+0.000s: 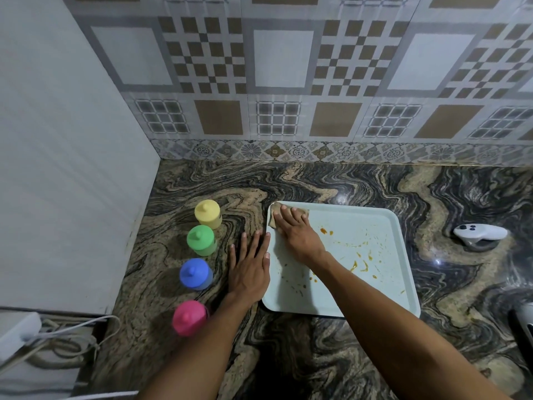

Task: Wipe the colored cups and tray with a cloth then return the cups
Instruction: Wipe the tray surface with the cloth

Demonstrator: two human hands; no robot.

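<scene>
So, a pale blue tray (401,243) is seen lying flat around the middle of the marbled tabletop (317,183), with orange smears (357,265) scattered over its inside. A brownish cloth (275,209) is pressed onto the tray's far-left corner by the right hand (297,232). The grip there is apart, fingers laid out flat and spread on top of the cloth rather than curled round it. The left hand (249,267) is laid palm-down on the tabletop right against the tray's left rim, its grip apart too, fingers straight, nothing held. The four cups are lined up along the tabletop's left edge, off the tray and well clear of it: the yellow cup (207,213) is set farthest back, then the green cup (201,240), then the blue cup (195,273), and the pink cup (189,317) nearest the front edge, just beside the left forearm. Over toward the right edge a white controller (478,232) is parked. A white adapter (17,330) with its cable is spotted off the near-left corner.
</scene>
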